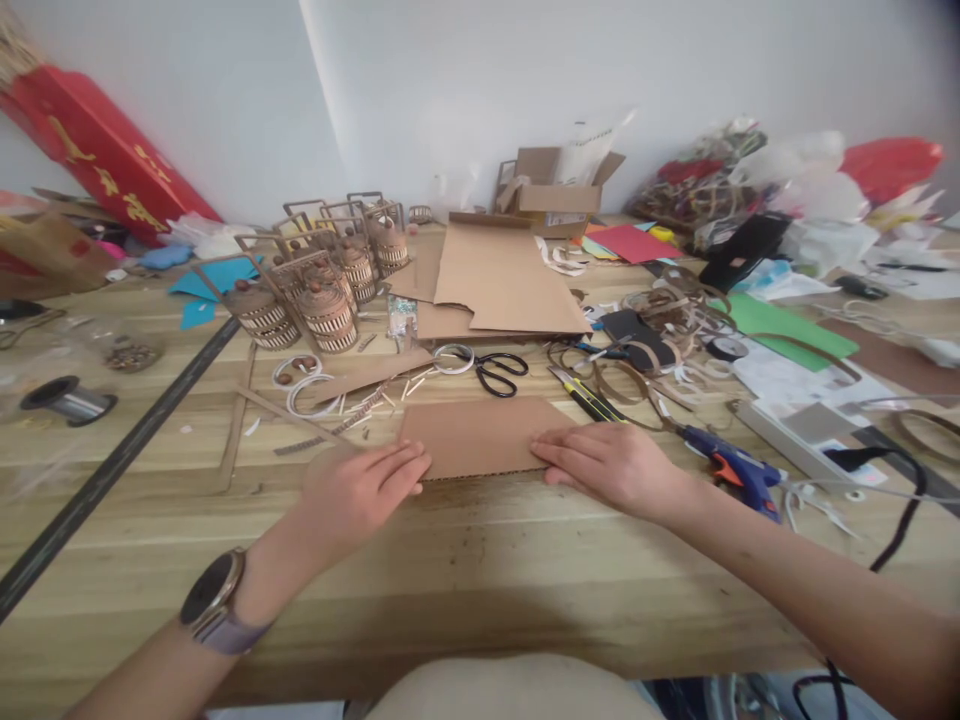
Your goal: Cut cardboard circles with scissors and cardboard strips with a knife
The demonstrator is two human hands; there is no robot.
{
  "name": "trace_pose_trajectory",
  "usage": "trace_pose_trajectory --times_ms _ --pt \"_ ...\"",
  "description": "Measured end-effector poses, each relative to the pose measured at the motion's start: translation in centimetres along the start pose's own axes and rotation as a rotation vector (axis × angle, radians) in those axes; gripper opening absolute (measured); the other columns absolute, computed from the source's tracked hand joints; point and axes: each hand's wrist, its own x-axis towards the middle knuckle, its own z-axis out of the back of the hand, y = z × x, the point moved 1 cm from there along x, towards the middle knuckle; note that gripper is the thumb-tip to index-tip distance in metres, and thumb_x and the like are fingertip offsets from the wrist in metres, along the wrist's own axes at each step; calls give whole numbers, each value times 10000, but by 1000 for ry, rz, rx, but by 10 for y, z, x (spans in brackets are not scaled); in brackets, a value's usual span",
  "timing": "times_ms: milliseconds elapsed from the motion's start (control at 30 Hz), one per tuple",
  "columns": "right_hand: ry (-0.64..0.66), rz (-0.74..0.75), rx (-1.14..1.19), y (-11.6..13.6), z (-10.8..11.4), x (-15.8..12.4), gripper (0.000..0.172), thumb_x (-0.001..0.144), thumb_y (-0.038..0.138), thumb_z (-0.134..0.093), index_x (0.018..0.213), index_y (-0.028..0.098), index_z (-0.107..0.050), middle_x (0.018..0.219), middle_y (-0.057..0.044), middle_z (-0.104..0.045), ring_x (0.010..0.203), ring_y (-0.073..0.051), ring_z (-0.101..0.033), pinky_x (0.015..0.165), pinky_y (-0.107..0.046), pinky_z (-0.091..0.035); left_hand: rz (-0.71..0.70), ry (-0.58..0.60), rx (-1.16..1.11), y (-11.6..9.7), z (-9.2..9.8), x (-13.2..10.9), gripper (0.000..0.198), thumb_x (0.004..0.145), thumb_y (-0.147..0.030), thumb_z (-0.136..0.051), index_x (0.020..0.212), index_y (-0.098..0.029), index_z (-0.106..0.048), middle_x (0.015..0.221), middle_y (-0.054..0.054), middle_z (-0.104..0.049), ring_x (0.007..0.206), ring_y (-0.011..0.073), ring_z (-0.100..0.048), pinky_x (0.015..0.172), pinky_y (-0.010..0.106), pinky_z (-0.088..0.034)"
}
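Note:
A small flat piece of corrugated cardboard (pixel 476 435) is between my hands, its cut edge facing me. My left hand (pixel 375 485) grips its left end, fingers on top and the thumb low at the near corner. At the right end, my right hand (pixel 607 465) pinches the board the same way, its thumb by the near edge. Just beyond the piece lie black-handled scissors (pixel 501 372) and a roll of white tape (pixel 454 358). A yellow and black utility knife (pixel 585 393) rests past my right hand, and a blue glue gun (pixel 731 470) lies farther right.
Several small woven lanterns with handles (pixel 326 315) stand at the back left. Large cardboard sheets (pixel 510 280) lie at the back middle, before an open carton (pixel 553 200). A wire spool (pixel 69 400) sits left. A power strip (pixel 806 440) and its black cable are on the right.

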Motion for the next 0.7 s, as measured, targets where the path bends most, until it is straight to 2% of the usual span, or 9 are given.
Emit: trace_pose_trajectory --times_ms 100,167,233,333,467,567,700 --pt "-1 8 12 13 -10 -12 373 1095 313 -429 1087 81 -721 1005 -145 -802 897 -230 -773 794 -344 -637 -96 -16 103 -13 -12 -11 374 1054 -173 -385 1302 -113 -658 1303 183 -711 1237 299 -668 1015 441 -575" --pt "18 4 28 25 -21 -26 386 1094 319 -424 1084 72 -720 1029 -156 -798 943 -243 -764 838 -370 -631 -146 29 174 -23 -25 -21 366 1047 -164 -397 1285 -91 -666 1288 196 -716 1227 304 -672 1001 430 -582" --pt "54 3 91 36 -34 -40 393 1107 266 -373 1070 100 -727 980 -128 -803 934 -215 -757 835 -346 -623 -144 93 178 -30 -38 -30 362 1052 -274 -430 1194 -101 -715 1197 179 -762 1100 297 -733 930 415 -615" --pt "88 -54 141 45 -47 -53 348 1097 244 -399 1062 146 -731 985 -104 -800 966 -204 -742 862 -340 -601 -95 123 182 -33 -49 -36 419 1032 -431 -465 1136 -131 -739 1256 171 -739 1152 325 -704 968 461 -593" --pt "90 -108 185 38 -50 -50 298 1083 242 -438 1109 153 -721 1031 -103 -793 997 -206 -729 919 -353 -570 -48 96 204 -32 -51 -29 404 1029 -439 -482 1214 -162 -710 1366 154 -680 1262 300 -641 1054 445 -537" --pt "151 -182 185 25 -52 -42 288 1073 242 -446 1132 166 -718 1119 -115 -776 1076 -243 -708 972 -407 -549 -1 195 206 -33 -53 -21 451 971 -464 -595 1298 -162 -668 1446 177 -613 1311 340 -598 1077 486 -513" --pt "240 -322 195 11 -58 -40 284 1058 242 -458 1105 175 -731 1179 -133 -751 1121 -283 -694 948 -448 -562 115 319 125 -33 -59 -18 584 906 -449 -700 1406 -167 -594 1541 201 -505 1412 385 -487 1132 542 -442"
